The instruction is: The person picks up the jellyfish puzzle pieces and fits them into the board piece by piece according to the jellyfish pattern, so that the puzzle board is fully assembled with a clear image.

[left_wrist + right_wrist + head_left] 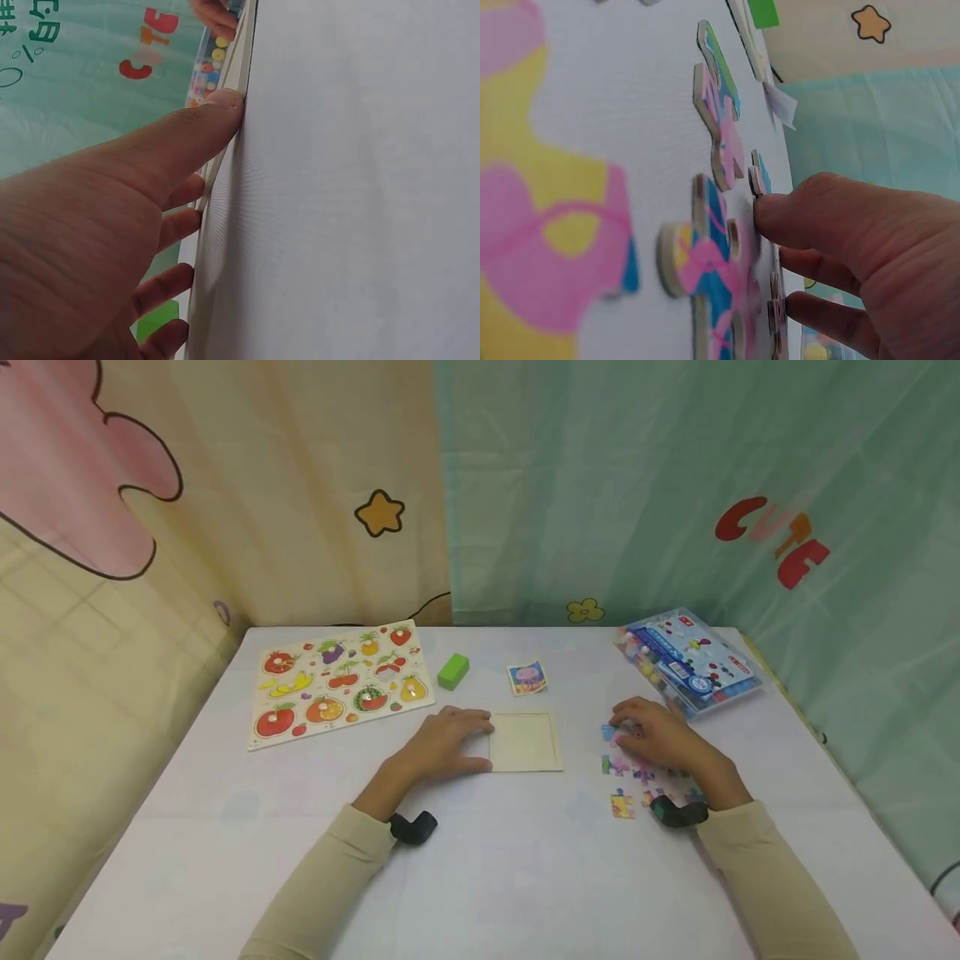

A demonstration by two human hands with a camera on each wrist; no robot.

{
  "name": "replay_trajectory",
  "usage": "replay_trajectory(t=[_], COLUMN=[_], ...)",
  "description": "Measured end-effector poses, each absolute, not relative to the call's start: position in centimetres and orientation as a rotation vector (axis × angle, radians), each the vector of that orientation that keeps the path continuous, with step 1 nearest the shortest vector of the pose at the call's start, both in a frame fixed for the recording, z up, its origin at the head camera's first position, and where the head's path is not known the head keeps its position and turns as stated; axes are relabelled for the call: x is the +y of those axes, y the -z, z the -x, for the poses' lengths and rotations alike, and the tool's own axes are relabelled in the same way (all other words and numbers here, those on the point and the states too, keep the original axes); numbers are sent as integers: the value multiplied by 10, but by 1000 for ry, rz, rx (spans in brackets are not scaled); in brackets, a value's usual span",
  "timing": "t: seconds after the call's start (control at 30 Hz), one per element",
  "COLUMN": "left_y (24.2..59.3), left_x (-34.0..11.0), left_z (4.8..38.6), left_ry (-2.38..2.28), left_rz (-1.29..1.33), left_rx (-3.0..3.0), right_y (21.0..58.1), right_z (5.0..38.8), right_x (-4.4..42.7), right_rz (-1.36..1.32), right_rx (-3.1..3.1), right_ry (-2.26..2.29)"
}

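Note:
A pale, square puzzle tray lies flat in the middle of the table, nothing in its recess. My left hand touches its left edge, the fingertips toward the upper corner and the thumb at the lower one. To the right, several jigsaw pieces in pink, blue and yellow lie scattered face up. Over them is my right hand, its thumb and forefinger at opposite sides of a blue and pink puzzle piece, apparently pinching it. The hand hides several other pieces.
Behind the tray lies a small picture card with a pink character. A green block and a fruit puzzle board are at the left. A clear plastic box with colourful contents sits at the back right. Patterned curtains hang behind the table.

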State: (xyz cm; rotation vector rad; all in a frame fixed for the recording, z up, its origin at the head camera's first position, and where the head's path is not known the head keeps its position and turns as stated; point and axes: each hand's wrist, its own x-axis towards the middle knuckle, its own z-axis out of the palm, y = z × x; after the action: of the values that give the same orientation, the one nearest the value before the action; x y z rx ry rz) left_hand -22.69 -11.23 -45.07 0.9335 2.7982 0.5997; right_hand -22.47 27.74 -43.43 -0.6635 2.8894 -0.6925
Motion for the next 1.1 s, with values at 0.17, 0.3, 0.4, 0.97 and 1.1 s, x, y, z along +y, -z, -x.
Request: replay_trajectory(t=[0.17,0.3,0.4,0.97,1.1], left_y=[452,453,453,454,453], left_x=[-111,-110,-111,-110,-112], left_z=[227,226,226,227,226], left_ry=[-586,-573,-571,-631,-629], left_rz=[-931,-926,-922,-941,-937], left_rx=[2811,2814,2822,2819,2827], right_y=[434,435,432,434,438], right_z=[225,230,237,266,265], right_x=[274,263,240,126,125], right_rz=[690,800,862,838,883], right_rx=[2905,2886,2863,2816,2838], right_ry=[714,793,809,578,626])
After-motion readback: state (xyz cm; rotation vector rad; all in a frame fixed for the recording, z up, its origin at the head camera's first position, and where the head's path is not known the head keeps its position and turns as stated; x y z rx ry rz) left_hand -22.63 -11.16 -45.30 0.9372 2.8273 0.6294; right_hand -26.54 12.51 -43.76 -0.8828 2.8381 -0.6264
